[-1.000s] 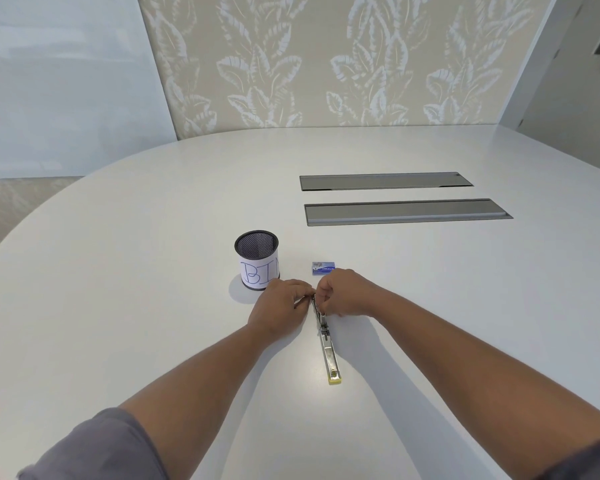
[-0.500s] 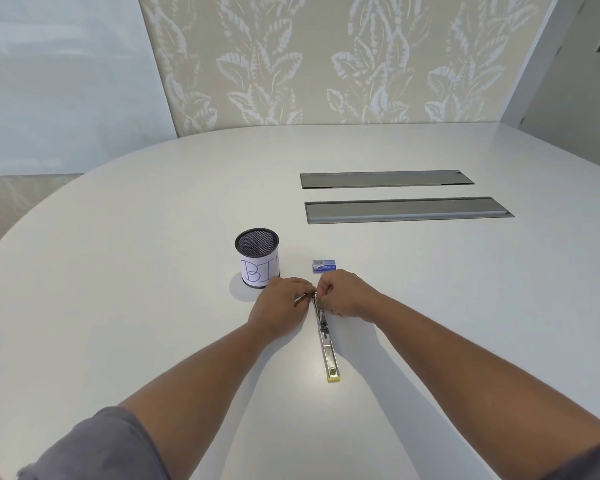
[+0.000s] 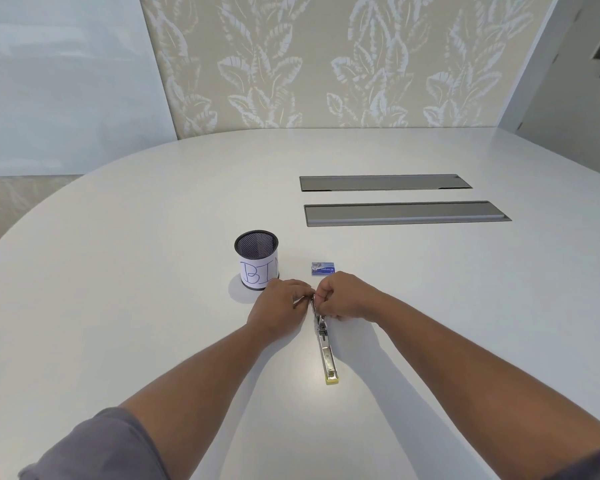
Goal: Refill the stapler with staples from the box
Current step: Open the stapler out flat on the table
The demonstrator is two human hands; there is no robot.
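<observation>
A metal stapler (image 3: 326, 348) lies opened flat on the white table (image 3: 153, 306), its yellow-tipped end toward me and its far end under my fingers. My left hand (image 3: 279, 308) and my right hand (image 3: 343, 299) meet at that far end, fingers pinched on the stapler's metal parts. Whether a strip of staples is between the fingers is hidden. A small blue staple box (image 3: 323, 268) rests closed on the table just beyond my right hand, apart from it.
A black mesh cup (image 3: 256, 259) with a white paper label reading "BI" stands left of the staple box, close to my left hand. Two long grey cable-slot covers (image 3: 406, 213) are set into the table farther back.
Both hands stay pinched at the stapler's far end with only slight finger shifts. The stapler, box and cup have not moved.
</observation>
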